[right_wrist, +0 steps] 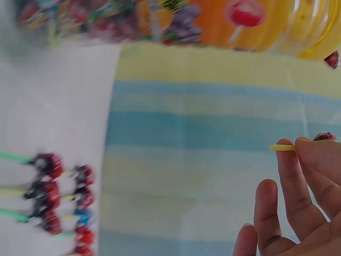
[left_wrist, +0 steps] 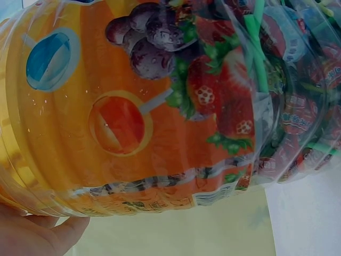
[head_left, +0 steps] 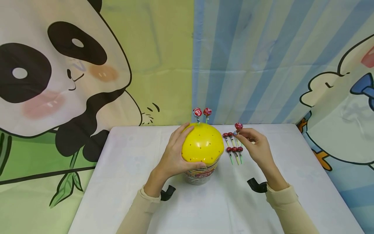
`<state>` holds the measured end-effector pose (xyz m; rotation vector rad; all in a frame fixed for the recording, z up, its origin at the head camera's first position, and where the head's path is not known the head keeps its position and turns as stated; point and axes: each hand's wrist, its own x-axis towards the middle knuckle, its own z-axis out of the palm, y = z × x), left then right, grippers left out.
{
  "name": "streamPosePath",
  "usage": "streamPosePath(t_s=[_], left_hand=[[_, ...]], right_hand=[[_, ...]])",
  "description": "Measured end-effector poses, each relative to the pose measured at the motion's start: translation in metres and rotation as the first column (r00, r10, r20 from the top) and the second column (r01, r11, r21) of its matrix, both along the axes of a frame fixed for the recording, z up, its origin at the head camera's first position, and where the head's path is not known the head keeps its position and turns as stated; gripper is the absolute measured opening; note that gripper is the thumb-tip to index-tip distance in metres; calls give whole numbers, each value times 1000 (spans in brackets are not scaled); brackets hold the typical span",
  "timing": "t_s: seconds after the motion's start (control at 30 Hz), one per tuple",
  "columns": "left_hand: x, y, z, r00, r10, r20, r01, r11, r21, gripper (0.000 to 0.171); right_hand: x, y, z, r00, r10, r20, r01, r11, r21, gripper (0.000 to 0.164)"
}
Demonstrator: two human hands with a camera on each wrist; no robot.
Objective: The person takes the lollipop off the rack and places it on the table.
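A clear plastic lollipop jar with a domed yellow lid dotted with small holes stands upright on the table. My left hand holds it by the lid's side, thumb across the front and fingers at the back. In the left wrist view, the jar's orange fruit label fills most of the picture, with wrapped lollipops inside. Two lollipops stick up from the lid. Between thumb and index finger, my right hand pinches another lollipop, whose yellow stick shows in the right wrist view.
Several red-wrapped lollipops lie in two rows on the white table, right of the jar and close under my right hand. Behind the table hangs a printed cloth with a panda and blue stripes.
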<state>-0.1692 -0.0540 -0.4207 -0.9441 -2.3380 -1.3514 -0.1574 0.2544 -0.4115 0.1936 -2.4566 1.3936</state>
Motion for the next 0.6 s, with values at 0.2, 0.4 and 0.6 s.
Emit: streamPosePath(t_s=[0.2, 0.4, 0.6], left_hand=[[0, 0, 0, 1000, -1, 9, 1, 1000, -3, 107], [0, -1, 0, 1000, -5, 8, 5, 1000, 1, 109], [0, 0, 1, 1000, -8, 13, 8, 1000, 1, 109]], right_hand=[[-4, 36, -50, 991, -89, 96, 85, 995, 41, 29], [-3, 59, -84, 957, -176, 231, 156, 983, 102, 32], [-6, 72, -108, 920, -216, 327, 182, 975, 130, 32]])
